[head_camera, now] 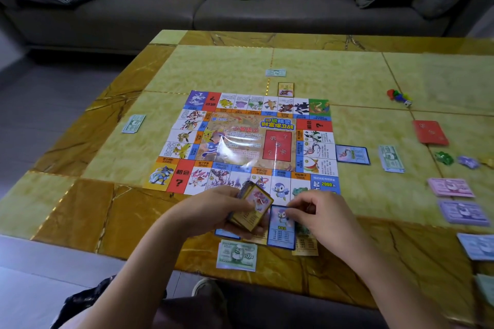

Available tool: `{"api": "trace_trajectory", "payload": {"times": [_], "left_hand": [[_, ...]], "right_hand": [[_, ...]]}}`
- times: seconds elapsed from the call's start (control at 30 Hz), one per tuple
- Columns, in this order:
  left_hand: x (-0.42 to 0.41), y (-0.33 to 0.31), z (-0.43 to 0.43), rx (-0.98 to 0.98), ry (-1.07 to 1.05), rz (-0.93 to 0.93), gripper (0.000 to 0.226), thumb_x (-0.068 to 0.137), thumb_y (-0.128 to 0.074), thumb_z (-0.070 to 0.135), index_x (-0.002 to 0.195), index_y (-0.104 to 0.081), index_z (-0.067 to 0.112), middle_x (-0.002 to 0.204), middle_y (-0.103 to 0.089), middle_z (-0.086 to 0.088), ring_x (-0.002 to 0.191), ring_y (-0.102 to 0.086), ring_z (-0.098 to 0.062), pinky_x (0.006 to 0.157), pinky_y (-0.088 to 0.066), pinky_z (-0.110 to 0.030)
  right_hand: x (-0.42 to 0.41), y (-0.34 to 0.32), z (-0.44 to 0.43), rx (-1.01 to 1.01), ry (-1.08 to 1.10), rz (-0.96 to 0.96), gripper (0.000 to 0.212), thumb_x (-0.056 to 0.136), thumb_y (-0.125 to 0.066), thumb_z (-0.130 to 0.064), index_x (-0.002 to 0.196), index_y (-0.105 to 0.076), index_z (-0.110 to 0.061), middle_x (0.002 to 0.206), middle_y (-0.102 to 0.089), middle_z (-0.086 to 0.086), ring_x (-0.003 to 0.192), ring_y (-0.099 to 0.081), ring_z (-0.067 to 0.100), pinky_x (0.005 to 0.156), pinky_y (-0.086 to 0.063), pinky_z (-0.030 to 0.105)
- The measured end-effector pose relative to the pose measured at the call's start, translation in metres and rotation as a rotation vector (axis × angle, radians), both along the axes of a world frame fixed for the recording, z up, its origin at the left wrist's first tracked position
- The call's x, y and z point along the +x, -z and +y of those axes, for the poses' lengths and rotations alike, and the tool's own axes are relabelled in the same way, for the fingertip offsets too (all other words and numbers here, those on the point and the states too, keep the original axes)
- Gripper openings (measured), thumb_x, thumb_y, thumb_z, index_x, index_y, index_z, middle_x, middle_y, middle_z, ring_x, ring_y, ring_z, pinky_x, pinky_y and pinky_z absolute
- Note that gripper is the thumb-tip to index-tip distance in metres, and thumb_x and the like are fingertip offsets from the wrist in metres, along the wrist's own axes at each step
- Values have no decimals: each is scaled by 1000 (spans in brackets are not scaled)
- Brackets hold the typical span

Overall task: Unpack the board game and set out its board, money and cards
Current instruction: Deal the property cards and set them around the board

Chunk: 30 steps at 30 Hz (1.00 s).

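Item, far left of the bench (pixel 347 75): one small stack of green notes (pixel 133 123), well apart from everything else. Item, centre: the board (pixel 240 141), unfolded and lying flat, with a single card (pixel 285 89) just beyond its far edge. Item, near edge: my left hand (pixel 213 209) grips the deck of cards (pixel 254 207), face up, over the board's near border. Beside it my right hand (pixel 323 218), fingers curled, pinches the upper edge of a blue card (pixel 280 232) lying on the bench among other dealt cards, with another green stack (pixel 236 255) just below them. Item, right: a blue card (pixel 352 154) against the board's side, more green money (pixel 391 159), a red pile (pixel 430 132), tokens and a die (pixel 399 97), and pink notes (pixel 450 187). Step in hand, as I judge it: dealing property cards out around the board. Next I would let go of the blue card and draw the top card off the deck.
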<state>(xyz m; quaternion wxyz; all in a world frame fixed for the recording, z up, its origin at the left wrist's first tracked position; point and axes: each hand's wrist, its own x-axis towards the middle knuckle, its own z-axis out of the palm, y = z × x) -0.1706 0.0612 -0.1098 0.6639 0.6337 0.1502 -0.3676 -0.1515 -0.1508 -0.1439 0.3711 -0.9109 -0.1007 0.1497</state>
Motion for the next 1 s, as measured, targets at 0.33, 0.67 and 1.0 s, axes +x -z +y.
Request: {"api": "trace_trajectory", "payload": {"times": [0.33,0.67,1.0], "left_hand": [[4,9,5,-17,9,32,26,99,-44,10,120,-51,-3,109,-68,-25,96,-68,-31,86,-57,-39],[5,9,5,0,7,18,28,99,-44,9,122,-50,-7,110,-67,-27,94,-68,-31,84,-57,-39],[5,8,9,-17,-13,46,30,99,-45,10,124,-48,-7,107,-67,-26,92,-68,-31,83,-58,-38]], "right_hand": [[2,0,-2,-39,9,-54,4,84,-71,-26,85,-70,-23,79,-63,-17,70,-58,-2,56,-43,10],[3,-3,-6,-13,12,-30,5,82,-74,-26,79,-70,-24,74,-65,-15,64,-57,-3,56,-42,9],[1,-4,5,10,63,-22,8,81,-74,-24,87,-69,-22,68,-60,-12,57,-54,-6,52,-40,8]]}}
